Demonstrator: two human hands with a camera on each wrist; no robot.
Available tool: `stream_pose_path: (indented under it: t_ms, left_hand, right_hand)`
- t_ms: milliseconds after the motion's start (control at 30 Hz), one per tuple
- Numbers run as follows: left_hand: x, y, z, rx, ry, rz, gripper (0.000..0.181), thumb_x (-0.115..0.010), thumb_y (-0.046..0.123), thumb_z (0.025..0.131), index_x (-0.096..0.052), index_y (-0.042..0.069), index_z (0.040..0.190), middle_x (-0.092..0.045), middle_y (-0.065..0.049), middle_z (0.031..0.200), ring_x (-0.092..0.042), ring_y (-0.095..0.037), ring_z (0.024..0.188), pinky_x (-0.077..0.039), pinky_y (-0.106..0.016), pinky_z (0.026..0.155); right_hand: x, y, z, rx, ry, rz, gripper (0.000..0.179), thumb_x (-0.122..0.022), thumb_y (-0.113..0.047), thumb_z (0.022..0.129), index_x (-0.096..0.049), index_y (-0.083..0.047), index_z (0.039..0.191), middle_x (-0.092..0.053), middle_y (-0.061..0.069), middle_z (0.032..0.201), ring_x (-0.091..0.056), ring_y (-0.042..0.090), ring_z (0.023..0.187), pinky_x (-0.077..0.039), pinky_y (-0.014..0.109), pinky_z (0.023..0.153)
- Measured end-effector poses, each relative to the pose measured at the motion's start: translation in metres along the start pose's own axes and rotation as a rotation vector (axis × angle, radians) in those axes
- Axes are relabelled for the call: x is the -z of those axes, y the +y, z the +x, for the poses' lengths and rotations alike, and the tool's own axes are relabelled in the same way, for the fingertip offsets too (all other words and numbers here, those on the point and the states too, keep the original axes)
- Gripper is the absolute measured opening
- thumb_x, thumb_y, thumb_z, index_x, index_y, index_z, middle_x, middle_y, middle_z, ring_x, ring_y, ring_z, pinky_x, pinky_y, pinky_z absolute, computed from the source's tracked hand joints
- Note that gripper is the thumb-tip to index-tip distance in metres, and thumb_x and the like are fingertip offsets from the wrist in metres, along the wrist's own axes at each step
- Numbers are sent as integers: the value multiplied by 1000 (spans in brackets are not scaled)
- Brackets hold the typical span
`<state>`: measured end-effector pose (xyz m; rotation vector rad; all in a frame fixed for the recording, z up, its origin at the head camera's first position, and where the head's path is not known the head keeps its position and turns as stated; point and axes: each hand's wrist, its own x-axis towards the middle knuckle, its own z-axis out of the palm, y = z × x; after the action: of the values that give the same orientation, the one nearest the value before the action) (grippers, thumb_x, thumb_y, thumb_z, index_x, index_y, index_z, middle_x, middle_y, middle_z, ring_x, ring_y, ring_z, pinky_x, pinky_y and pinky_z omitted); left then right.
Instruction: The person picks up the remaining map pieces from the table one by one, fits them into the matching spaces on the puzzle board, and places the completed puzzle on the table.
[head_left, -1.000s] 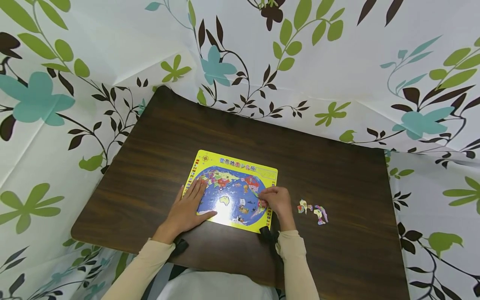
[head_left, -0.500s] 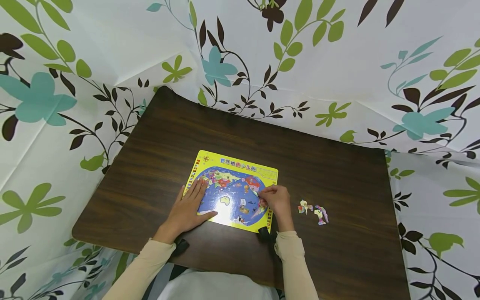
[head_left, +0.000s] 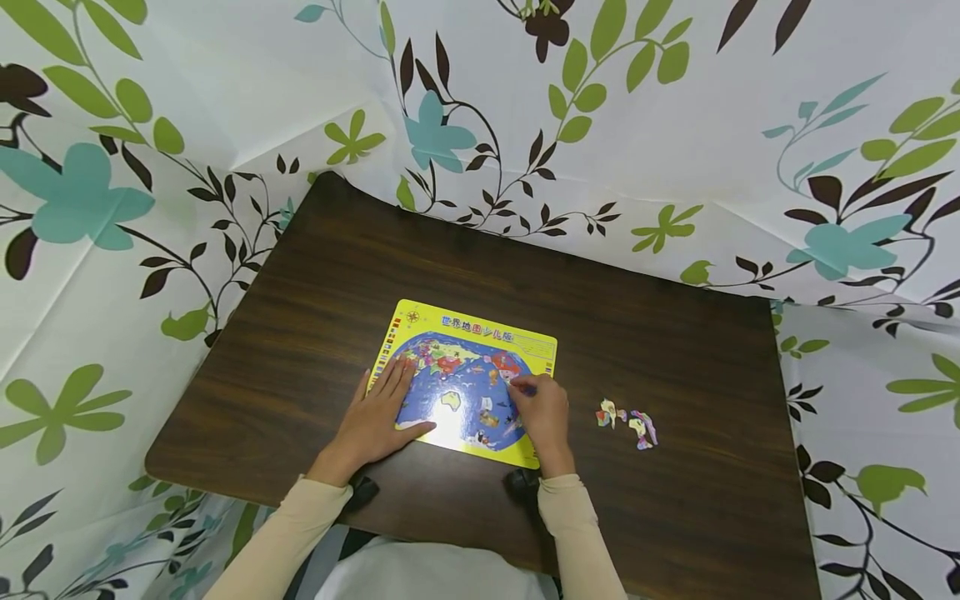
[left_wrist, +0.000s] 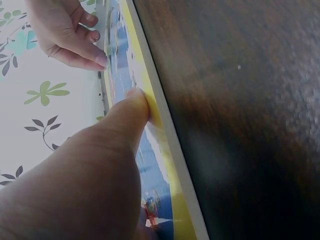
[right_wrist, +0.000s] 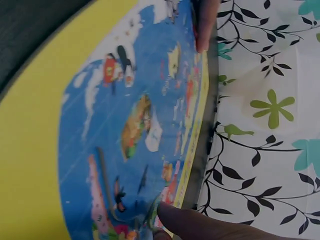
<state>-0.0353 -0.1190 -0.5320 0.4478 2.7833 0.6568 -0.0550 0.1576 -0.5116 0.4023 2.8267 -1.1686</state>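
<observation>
A yellow-bordered world map puzzle board [head_left: 540,354] with Chinese lettering lies on the table in the head view. My left hand [head_left: 371,425] rests flat on its left side, fingers straight and thumb spread. In the left wrist view that thumb [left_wrist: 120,120] lies along the board's near border. My right hand [head_left: 545,417] reaches over the right side, at the Americas. Its thumb [right_wrist: 175,215] and a finger pinch a small green-edged puzzle piece [right_wrist: 152,214] close over the map in the right wrist view; most of the piece is hidden. Australia shows as a pale yellow piece [head_left: 450,401].
Right of the board lie several loose colourful puzzle pieces [head_left: 642,429] in small clusters. The dark wood table [head_left: 360,258] meets a leaf-patterned cloth [head_left: 585,167] along its far edge. The person's lap is at the near edge.
My right hand has shifted a little left and turned, its fingertips moving further in over the map. The left hand and the loose pieces have stayed put.
</observation>
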Motion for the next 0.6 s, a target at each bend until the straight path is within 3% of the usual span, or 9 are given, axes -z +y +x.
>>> stream_pose_path:
  t_ms: [300, 600]
  left_hand:
    - [-1, 0, 1, 1, 0, 1, 102, -70, 57, 91, -22, 2, 164, -17, -16, 171, -11, -33, 159, -3, -61, 126]
    - [-2, -1, 1, 2, 2, -3, 102, -70, 57, 91, -22, 3, 164, -16, -15, 171, -10, -33, 159, -2, -61, 126]
  right_hand:
    - [-6, 3, -1, 69, 57, -80, 17, -81, -18, 92, -82, -3, 100, -73, 11, 93, -66, 20, 75, -56, 36, 65]
    - [-10, -3, -3, 130, 63, -117, 18, -81, -18, 92, -83, -5, 104, -71, 10, 92, -64, 20, 73, -54, 37, 66]
